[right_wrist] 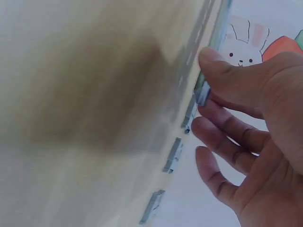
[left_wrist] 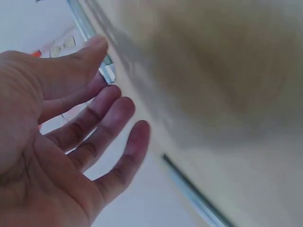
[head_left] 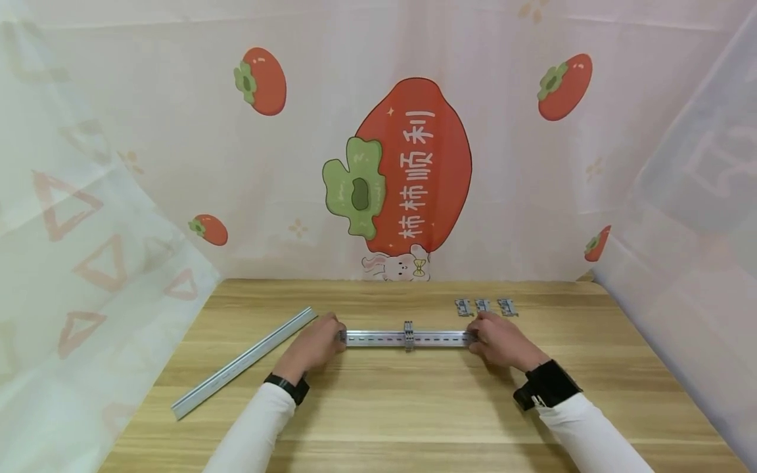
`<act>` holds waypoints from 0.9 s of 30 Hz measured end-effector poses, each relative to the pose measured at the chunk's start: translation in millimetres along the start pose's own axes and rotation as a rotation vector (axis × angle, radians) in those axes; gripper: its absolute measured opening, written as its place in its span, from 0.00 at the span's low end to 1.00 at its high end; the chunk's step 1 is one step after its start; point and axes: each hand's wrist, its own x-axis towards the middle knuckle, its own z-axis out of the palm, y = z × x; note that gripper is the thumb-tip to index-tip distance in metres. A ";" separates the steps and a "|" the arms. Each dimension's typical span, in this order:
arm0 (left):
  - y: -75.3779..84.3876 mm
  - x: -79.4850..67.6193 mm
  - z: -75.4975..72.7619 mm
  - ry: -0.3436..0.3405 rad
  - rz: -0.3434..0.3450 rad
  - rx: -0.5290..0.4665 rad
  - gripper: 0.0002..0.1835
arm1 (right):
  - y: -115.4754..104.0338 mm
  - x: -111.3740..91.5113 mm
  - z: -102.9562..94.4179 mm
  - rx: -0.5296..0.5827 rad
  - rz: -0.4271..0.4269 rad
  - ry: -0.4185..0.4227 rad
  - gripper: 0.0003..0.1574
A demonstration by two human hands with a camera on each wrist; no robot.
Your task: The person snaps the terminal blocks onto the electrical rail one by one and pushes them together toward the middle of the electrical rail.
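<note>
A slotted metal DIN rail [head_left: 372, 339] lies crosswise in front of me, with a small group of grey terminal blocks [head_left: 409, 336] clipped near its middle. My left hand [head_left: 317, 341] pinches the rail's left end between thumb and forefinger; in the left wrist view the rail tip [left_wrist: 109, 74] shows between them and the other fingers are spread loosely. At the opposite end, my right hand [head_left: 503, 340] pinches the rail in the same way, its tip [right_wrist: 202, 94] visible in the right wrist view. Whether the rail touches the table is hard to tell.
A second metal rail [head_left: 244, 363] lies slanted on the wooden table [head_left: 384, 420] at the left. Behind my right hand, three loose grey terminal blocks [head_left: 506, 307] lie in a row. Printed cloth [head_left: 508, 217] hangs behind the table and at both sides.
</note>
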 end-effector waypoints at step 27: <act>-12.9 34.7 3.8 -0.013 -0.011 0.039 0.06 | 13.8 25.7 1.6 -0.047 0.030 -0.009 0.16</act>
